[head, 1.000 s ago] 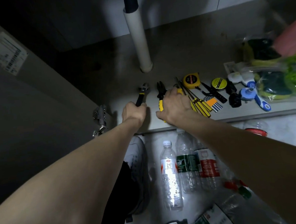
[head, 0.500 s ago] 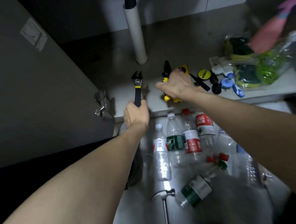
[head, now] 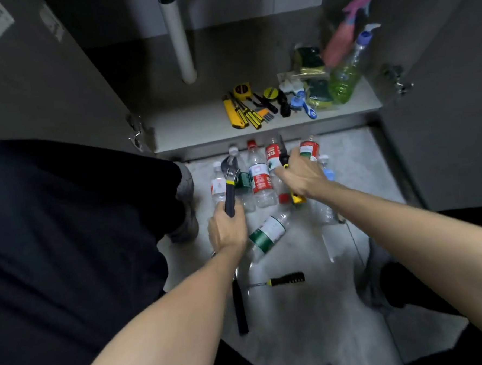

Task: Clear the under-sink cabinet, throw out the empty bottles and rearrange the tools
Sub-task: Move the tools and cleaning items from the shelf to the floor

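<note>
1. Left hand point(head: 227, 230): fingers curled tight round the dark handle of an adjustable wrench point(head: 229, 183), gripped near its lower end. The wrench head points up and away, above the bottles on the floor.
2. Right hand point(head: 301, 175): fingers wrapped round the pliers point(head: 284, 157); the dark nose sticks out past the knuckles, and a yellow handle end shows below the palm.
3. Empty bottles point(head: 259, 178): a cluster stands and lies on the floor just in front of the cabinet edge, directly under both hands. One green-labelled bottle point(head: 267, 233) lies on its side nearer the person.
4. Floor, nearer still: a hammer point(head: 240, 309) with a dark handle, partly behind the left forearm, and a screwdriver point(head: 282, 279) with a black-and-yellow grip beside it.
5. Cabinet shelf point(head: 191, 123): a row of yellow-and-black tools point(head: 246, 111) lies at the front, right of the white drain pipe point(head: 179, 42). Sponges and spray bottles point(head: 345, 63) are at the far right of the shelf.
6. Change from earlier frames: a second ago both hands were on the shelf, closing on the wrench and pliers where they lay at the left of the tool row. Both tools are now off the shelf and held over the floor, and that left stretch of the shelf is bare.
</note>
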Available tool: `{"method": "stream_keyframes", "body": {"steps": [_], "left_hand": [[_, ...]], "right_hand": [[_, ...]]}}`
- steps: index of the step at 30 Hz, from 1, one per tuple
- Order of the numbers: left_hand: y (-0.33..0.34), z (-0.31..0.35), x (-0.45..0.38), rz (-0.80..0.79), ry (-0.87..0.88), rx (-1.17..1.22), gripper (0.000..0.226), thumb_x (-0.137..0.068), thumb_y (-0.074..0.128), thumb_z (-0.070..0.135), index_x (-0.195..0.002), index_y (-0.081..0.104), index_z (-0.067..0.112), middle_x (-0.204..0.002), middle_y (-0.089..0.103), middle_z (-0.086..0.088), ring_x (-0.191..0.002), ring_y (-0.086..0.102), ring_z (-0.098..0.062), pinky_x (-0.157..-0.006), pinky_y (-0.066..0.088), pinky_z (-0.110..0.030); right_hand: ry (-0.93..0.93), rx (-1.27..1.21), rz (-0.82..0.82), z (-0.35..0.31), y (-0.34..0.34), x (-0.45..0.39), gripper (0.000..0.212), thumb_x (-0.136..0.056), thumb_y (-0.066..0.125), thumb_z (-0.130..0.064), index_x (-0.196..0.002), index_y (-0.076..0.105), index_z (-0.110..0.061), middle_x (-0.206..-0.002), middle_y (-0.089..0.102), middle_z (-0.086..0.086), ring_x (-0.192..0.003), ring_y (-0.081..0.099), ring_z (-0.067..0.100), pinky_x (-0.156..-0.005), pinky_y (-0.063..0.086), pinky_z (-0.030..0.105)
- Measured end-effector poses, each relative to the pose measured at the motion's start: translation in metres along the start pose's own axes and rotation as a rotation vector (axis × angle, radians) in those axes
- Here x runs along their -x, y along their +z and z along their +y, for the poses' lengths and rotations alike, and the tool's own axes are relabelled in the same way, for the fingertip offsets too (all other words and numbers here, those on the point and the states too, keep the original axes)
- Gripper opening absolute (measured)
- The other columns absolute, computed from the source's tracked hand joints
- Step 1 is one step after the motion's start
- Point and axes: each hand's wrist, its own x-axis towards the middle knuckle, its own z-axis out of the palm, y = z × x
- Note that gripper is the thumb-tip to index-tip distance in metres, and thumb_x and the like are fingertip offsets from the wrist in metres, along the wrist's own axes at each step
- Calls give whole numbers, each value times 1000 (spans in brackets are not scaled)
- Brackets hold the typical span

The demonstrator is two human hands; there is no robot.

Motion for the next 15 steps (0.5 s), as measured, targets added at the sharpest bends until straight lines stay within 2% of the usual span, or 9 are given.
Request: {"method": "stream_keyframes", "body": {"steps": [2,6,9,12,15], "left_hand": [[4,-29,34,-35,-41,-24,36,-89,50,53,-84,59,18,-80,66,-11,-82,62,-37,-72,52,-40],[5,-80,84,-61,-154,-89,35,-91,50,51,-82,57,18,-72,59,-7,-83,61,-38,-65,41,-36],[4,-106,103,-74,-268,-89,35,-92,50,48,-79,56,16,-72,61,-9,-80,61,-38,-70,49,-39],[7,-126,116,-89,-342,-83,35,-93,52,46,-76,56,17,-75,63,-12,-81,62,-39,-71,51,-40],[14,-134,117,-139,-398,-130,31,-94,55,43,-88,64,15,-85,67,-16,-89,64,-39,-77,53,-41]], "right_hand": [[4,31,-67,20,24,31,47,-86,52,-49,-115,37,-16,-85,53,1,-70,54,23,-59,36,35],[-23,109,-252,56,78,87,34,-84,57,-36,-105,35,-20,-91,57,3,-78,57,29,-63,38,36],[-6,157,-337,69,116,116,29,-82,59,-30,-97,36,-20,-93,59,3,-91,64,34,-65,39,36],[-41,215,-381,73,143,127,30,-87,61,-29,-105,41,-16,-109,58,9,-102,61,35,-71,39,38],[-137,345,-419,77,157,127,37,-89,63,-25,-117,42,-13,-117,57,9,-108,59,34,-79,37,40]]}}
